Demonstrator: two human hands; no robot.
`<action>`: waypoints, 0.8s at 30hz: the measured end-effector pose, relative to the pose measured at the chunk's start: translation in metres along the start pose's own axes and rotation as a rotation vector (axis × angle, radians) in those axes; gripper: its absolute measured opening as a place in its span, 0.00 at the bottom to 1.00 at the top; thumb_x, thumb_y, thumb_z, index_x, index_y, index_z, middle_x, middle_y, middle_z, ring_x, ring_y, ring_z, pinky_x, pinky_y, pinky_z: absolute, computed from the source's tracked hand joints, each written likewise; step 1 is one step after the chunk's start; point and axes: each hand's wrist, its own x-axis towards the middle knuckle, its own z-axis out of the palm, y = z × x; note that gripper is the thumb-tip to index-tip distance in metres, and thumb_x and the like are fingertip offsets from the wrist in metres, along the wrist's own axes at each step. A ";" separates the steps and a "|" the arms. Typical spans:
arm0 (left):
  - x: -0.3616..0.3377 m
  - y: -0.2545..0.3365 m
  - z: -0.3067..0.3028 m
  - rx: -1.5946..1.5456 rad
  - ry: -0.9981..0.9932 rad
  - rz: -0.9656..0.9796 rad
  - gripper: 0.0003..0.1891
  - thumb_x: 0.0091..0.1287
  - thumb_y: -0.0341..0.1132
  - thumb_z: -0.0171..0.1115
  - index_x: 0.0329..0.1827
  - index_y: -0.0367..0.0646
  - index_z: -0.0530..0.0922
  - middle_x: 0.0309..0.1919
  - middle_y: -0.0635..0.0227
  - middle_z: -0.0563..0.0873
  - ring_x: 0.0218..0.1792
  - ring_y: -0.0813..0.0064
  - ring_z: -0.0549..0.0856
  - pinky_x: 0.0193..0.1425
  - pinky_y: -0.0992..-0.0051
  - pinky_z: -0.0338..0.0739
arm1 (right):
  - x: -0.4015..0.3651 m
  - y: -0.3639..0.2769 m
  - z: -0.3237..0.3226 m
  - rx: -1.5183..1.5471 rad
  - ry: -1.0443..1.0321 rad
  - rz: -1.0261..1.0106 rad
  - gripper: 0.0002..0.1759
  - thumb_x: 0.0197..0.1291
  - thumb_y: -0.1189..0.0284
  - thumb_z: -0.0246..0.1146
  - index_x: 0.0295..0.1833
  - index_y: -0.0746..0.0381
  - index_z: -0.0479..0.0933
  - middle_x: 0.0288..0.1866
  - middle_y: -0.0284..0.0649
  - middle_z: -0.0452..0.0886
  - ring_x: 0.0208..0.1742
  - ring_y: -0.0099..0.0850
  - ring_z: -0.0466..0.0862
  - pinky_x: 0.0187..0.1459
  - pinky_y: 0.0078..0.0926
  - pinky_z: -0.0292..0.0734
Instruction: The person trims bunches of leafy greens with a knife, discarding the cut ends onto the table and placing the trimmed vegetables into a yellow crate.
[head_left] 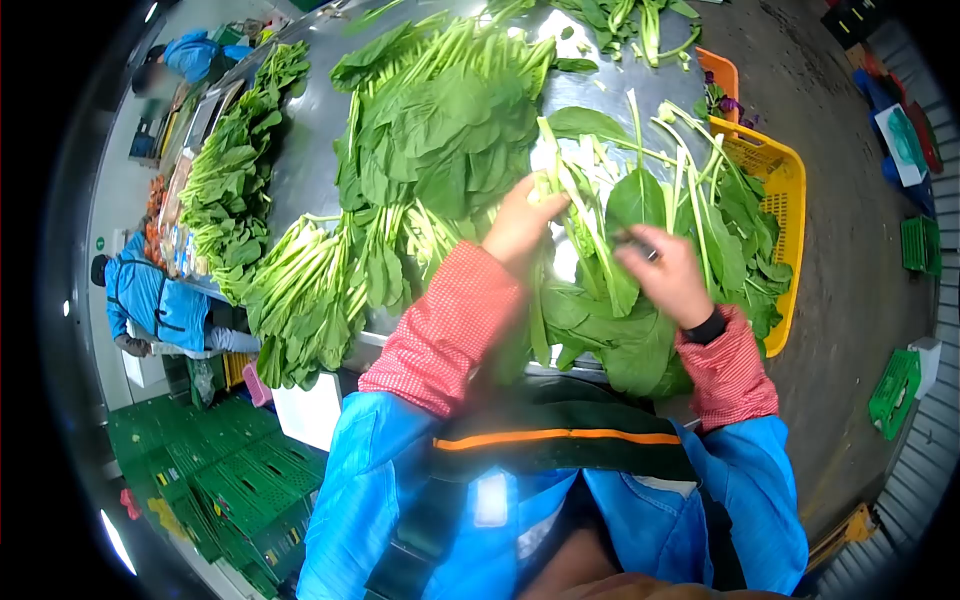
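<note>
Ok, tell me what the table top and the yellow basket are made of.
Table top: bare metal, likely stainless steel, grey and glossy with bright glare patches. Yellow basket: moulded plastic by the look, uniform colour with a lattice of small holes.

Across the steel table (310,150), far left: a long heap of leafy greens (235,180), laid along the edge. Mid-table, a larger pile of broad-leaved greens (450,130), and just beside it, at the near edge, a sheaf with pale stalks (300,290). At the far end, loose leaves (630,25). Off the table's right side, a yellow plastic basket (785,190) with leaves over its rim, and behind it an orange basket (722,72). Below left, stacked green crates (230,480). On the concrete floor (850,300) at right, two more green crates (893,392). At left, two co-workers in blue jackets (155,305).
</note>
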 end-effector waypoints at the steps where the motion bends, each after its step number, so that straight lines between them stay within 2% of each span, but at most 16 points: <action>1: -0.001 0.006 0.003 0.010 -0.058 0.030 0.21 0.65 0.28 0.61 0.62 0.38 0.72 0.43 0.70 0.84 0.40 0.82 0.83 0.46 0.81 0.78 | 0.006 -0.003 -0.012 -0.049 0.101 0.021 0.16 0.59 0.63 0.67 0.45 0.64 0.81 0.39 0.47 0.85 0.38 0.37 0.85 0.40 0.28 0.79; 3: -0.010 0.024 0.014 0.004 -0.144 -0.003 0.23 0.65 0.28 0.61 0.64 0.39 0.71 0.46 0.71 0.84 0.42 0.83 0.82 0.49 0.82 0.77 | 0.017 -0.022 -0.038 -0.243 0.195 -0.036 0.11 0.58 0.66 0.66 0.42 0.61 0.81 0.37 0.42 0.84 0.36 0.36 0.85 0.36 0.28 0.79; 6: -0.014 0.026 0.019 0.131 -0.266 -0.001 0.24 0.65 0.28 0.61 0.65 0.40 0.71 0.47 0.74 0.83 0.44 0.84 0.81 0.50 0.82 0.76 | 0.035 -0.032 -0.047 -0.541 0.290 -0.480 0.07 0.56 0.73 0.65 0.41 0.60 0.80 0.34 0.39 0.83 0.32 0.35 0.84 0.32 0.28 0.77; 7: -0.017 0.029 0.022 0.152 -0.307 -0.021 0.24 0.65 0.28 0.61 0.65 0.40 0.71 0.48 0.75 0.82 0.44 0.85 0.81 0.50 0.82 0.76 | 0.042 -0.032 -0.049 -0.631 0.244 -0.510 0.06 0.54 0.74 0.64 0.39 0.59 0.78 0.32 0.38 0.81 0.31 0.39 0.82 0.30 0.32 0.77; 9: -0.026 0.040 0.030 0.192 -0.381 -0.062 0.24 0.65 0.28 0.61 0.65 0.40 0.71 0.48 0.76 0.82 0.45 0.86 0.80 0.51 0.82 0.75 | 0.055 -0.008 -0.051 -0.619 0.206 -0.485 0.06 0.54 0.73 0.64 0.37 0.60 0.76 0.30 0.40 0.80 0.29 0.40 0.82 0.29 0.34 0.76; 10: -0.026 0.042 0.031 0.150 -0.399 -0.021 0.23 0.65 0.28 0.62 0.64 0.41 0.71 0.47 0.77 0.81 0.44 0.86 0.80 0.51 0.82 0.75 | 0.058 0.005 -0.056 -0.651 0.178 -0.415 0.07 0.57 0.71 0.64 0.41 0.60 0.78 0.33 0.41 0.81 0.29 0.41 0.82 0.29 0.33 0.76; 13: -0.030 0.048 0.026 0.206 -0.356 0.000 0.23 0.64 0.29 0.63 0.64 0.41 0.72 0.48 0.76 0.81 0.44 0.86 0.80 0.51 0.82 0.75 | 0.056 0.020 -0.064 -0.530 0.235 -0.068 0.10 0.59 0.68 0.65 0.46 0.56 0.81 0.39 0.41 0.85 0.31 0.39 0.84 0.31 0.32 0.78; 14: -0.027 0.044 0.023 0.246 -0.342 -0.017 0.22 0.64 0.30 0.64 0.61 0.40 0.74 0.46 0.76 0.82 0.43 0.86 0.80 0.51 0.82 0.75 | 0.053 0.019 -0.068 -0.451 0.154 0.113 0.13 0.62 0.67 0.64 0.50 0.59 0.81 0.42 0.41 0.86 0.34 0.34 0.85 0.35 0.29 0.78; 17: -0.020 0.039 0.030 0.270 -0.370 -0.054 0.20 0.63 0.31 0.66 0.58 0.39 0.76 0.44 0.74 0.84 0.43 0.85 0.81 0.51 0.82 0.75 | 0.045 -0.020 -0.053 0.206 0.040 -0.043 0.15 0.62 0.66 0.66 0.49 0.64 0.81 0.40 0.36 0.84 0.37 0.25 0.82 0.38 0.25 0.76; 18: -0.019 0.038 0.033 0.290 -0.336 -0.037 0.18 0.62 0.33 0.67 0.55 0.40 0.77 0.41 0.75 0.83 0.40 0.85 0.80 0.47 0.82 0.74 | 0.045 -0.031 -0.049 0.360 -0.059 -0.008 0.16 0.61 0.66 0.67 0.48 0.66 0.81 0.37 0.32 0.81 0.39 0.20 0.77 0.41 0.23 0.74; 19: -0.019 0.037 0.035 0.310 -0.302 -0.021 0.16 0.62 0.34 0.68 0.51 0.40 0.79 0.37 0.76 0.83 0.37 0.86 0.79 0.43 0.83 0.73 | 0.050 -0.026 -0.043 0.291 -0.045 -0.195 0.15 0.62 0.69 0.66 0.51 0.66 0.79 0.32 0.29 0.79 0.30 0.15 0.75 0.34 0.13 0.70; 21: -0.017 0.035 0.037 0.348 -0.233 0.013 0.13 0.61 0.38 0.69 0.44 0.41 0.82 0.30 0.78 0.82 0.31 0.87 0.77 0.35 0.84 0.71 | 0.049 -0.039 -0.057 0.313 -0.114 -0.053 0.12 0.63 0.68 0.65 0.47 0.64 0.79 0.27 0.26 0.78 0.22 0.12 0.70 0.23 0.09 0.64; 22: -0.008 0.028 0.030 0.389 -0.135 0.062 0.13 0.60 0.39 0.71 0.42 0.41 0.83 0.28 0.78 0.83 0.30 0.87 0.77 0.33 0.83 0.72 | 0.049 -0.039 -0.062 0.310 -0.048 -0.029 0.09 0.62 0.68 0.65 0.42 0.61 0.79 0.23 0.22 0.75 0.16 0.10 0.65 0.16 0.11 0.56; 23: 0.003 0.021 0.017 0.410 -0.105 0.083 0.15 0.60 0.40 0.71 0.44 0.40 0.82 0.32 0.75 0.85 0.30 0.87 0.78 0.32 0.82 0.73 | 0.041 -0.043 -0.074 0.542 -0.051 0.133 0.08 0.62 0.68 0.65 0.41 0.60 0.79 0.23 0.22 0.74 0.16 0.11 0.66 0.15 0.11 0.55; 24: 0.003 0.022 0.012 0.404 -0.090 0.078 0.19 0.60 0.39 0.71 0.51 0.39 0.79 0.38 0.72 0.85 0.34 0.85 0.79 0.37 0.81 0.75 | 0.040 -0.043 -0.076 0.491 0.032 0.110 0.09 0.62 0.67 0.65 0.41 0.61 0.79 0.22 0.22 0.74 0.16 0.11 0.65 0.16 0.11 0.56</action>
